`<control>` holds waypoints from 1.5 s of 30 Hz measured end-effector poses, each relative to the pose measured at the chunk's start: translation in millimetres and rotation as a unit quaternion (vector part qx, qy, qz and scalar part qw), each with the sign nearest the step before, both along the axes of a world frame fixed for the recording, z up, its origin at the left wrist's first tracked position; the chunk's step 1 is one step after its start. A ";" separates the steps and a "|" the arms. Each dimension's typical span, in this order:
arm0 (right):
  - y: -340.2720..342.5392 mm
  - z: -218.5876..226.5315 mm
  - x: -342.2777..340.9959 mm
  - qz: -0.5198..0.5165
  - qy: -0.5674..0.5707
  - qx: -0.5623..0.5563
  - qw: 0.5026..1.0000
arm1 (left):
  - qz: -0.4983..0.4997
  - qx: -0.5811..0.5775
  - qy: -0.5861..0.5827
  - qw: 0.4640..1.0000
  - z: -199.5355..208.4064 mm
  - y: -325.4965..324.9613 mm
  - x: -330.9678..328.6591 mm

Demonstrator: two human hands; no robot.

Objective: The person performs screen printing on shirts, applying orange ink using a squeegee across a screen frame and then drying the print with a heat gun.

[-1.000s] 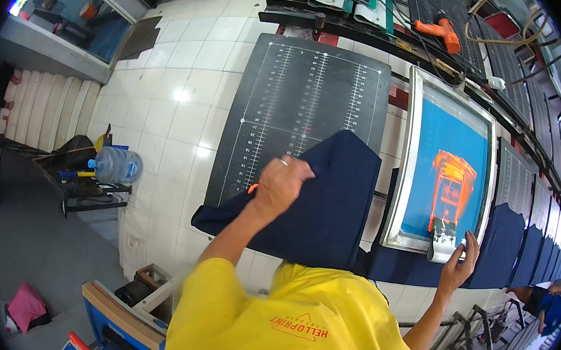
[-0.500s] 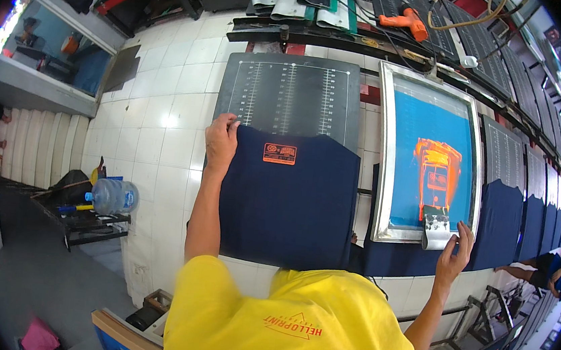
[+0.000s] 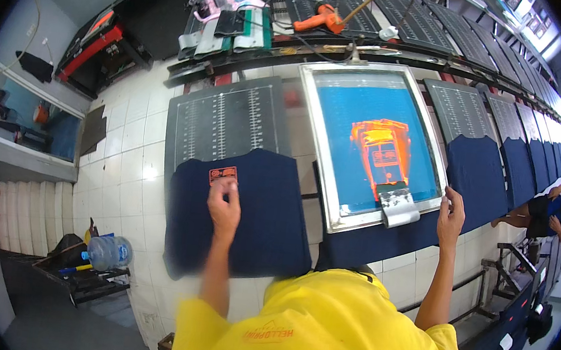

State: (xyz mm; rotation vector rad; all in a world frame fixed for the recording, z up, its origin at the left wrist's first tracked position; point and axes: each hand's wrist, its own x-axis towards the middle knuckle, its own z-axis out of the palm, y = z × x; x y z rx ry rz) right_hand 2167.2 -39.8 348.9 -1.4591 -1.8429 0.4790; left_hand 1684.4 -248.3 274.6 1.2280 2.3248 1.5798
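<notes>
Step in hand: laying a navy shirt [image 3: 250,212] flat on the ruled black platen [image 3: 222,119], collar end toward 12 o'clock. Left hand [image 3: 223,206] lies palm-down on the cloth just below the orange neck label [image 3: 223,173], fingers spread, pressing, not clenched on anything. The shirt covers the platen's lower half; the ruled upper half is bare.

Right hand [image 3: 451,215] is at the lower right corner of the aluminium screen frame [image 3: 371,140], at 3 o'clock from the shirt. Fingers touch the frame edge; whether they are curled around it I cannot tell. Blue mesh with an orange print image [image 3: 381,147], squeegee [image 3: 398,205] resting at the frame's near edge. More navy shirts sit on platens [image 3: 476,177] running off toward 2 o'clock.

Judgement: loading is nearly finished. Next move calls for smoothing out wrinkles and squaring the label to the platen's centre lines before the screen goes anywhere near it.
</notes>
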 end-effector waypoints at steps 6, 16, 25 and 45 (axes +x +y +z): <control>76.5 -48.3 71.2 0.014 -0.077 0.003 0.997 | -0.086 0.014 -0.179 0.980 -30.3 33.6 130.3; 144.0 -136.4 104.6 0.080 -0.012 -0.035 0.996 | -0.015 -0.145 -0.030 0.989 -40.7 83.3 196.8; 159.8 -136.7 79.8 0.065 0.082 -0.040 0.994 | 0.023 -0.161 -0.080 0.983 -26.1 112.7 214.8; 111.3 -59.7 64.5 0.316 -0.056 0.032 0.947 | 0.115 -0.047 0.113 0.986 -8.6 93.0 243.7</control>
